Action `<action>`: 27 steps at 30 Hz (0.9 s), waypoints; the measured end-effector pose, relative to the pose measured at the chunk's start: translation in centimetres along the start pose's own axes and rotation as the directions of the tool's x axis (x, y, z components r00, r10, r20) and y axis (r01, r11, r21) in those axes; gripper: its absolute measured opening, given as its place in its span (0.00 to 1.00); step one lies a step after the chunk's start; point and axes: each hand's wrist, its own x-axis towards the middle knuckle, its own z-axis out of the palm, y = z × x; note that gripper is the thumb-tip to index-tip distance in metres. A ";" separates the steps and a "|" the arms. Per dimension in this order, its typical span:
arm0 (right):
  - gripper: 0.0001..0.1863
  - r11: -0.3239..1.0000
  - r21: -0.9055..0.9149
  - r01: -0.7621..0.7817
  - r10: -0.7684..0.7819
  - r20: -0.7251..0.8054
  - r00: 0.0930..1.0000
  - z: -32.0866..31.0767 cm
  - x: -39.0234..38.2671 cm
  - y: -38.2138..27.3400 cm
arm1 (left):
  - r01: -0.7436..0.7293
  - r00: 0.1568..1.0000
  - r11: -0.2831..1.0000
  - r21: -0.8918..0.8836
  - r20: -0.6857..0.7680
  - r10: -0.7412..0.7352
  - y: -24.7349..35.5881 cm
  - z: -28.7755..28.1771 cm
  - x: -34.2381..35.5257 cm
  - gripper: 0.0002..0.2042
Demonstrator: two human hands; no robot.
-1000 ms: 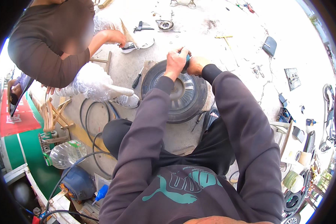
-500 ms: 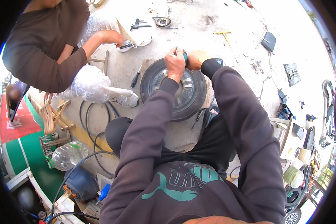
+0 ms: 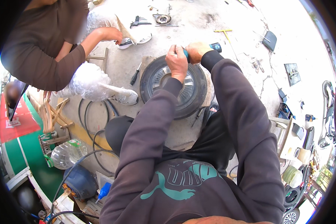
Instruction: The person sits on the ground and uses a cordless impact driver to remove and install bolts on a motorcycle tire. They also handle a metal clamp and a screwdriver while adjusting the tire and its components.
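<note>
A tyre on a wheel (image 3: 190, 103) lies flat between my knees on a worn board (image 3: 207, 80). My left hand (image 3: 176, 61) is closed on a teal and black power tool (image 3: 215, 47) over the top part of the wheel. My right hand (image 3: 196, 51) is closed round the same tool, whose rear end sticks out to the right. The tool's tip and what it touches are hidden by my hands. A screwdriver (image 3: 133, 76) lies just left of the tyre.
A co-worker in a brown top (image 3: 41, 65) crouches close at the upper left. Hose loops (image 3: 85, 121), a plastic water bottle (image 3: 65, 153) and wooden stools (image 3: 56, 114) lie to the left. A yellow T-wrench (image 3: 224, 31) and scattered parts (image 3: 291, 74) lie beyond and to the right.
Both my hands and the tool have shifted a little away from me. More of the tool's rear end shows to the right of my right hand.
</note>
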 end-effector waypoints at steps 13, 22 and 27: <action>0.24 0.995 0.040 0.096 -0.098 0.037 0.995 1.8 2.3 2.8 | 0.151 0.987 0.975 0.161 -0.087 -0.138 -6.3 -12.0 -1.5 0.18; 0.27 0.784 0.613 0.092 0.046 -0.206 0.978 -2.4 0.5 1.0 | 0.143 0.972 0.878 0.456 0.102 -0.211 -8.0 -14.1 -14.7 0.16; 0.23 0.568 0.804 -0.174 0.244 0.037 0.969 4.9 -6.2 4.7 | -0.030 0.964 0.827 0.562 0.235 -0.124 -6.6 -12.9 -17.4 0.34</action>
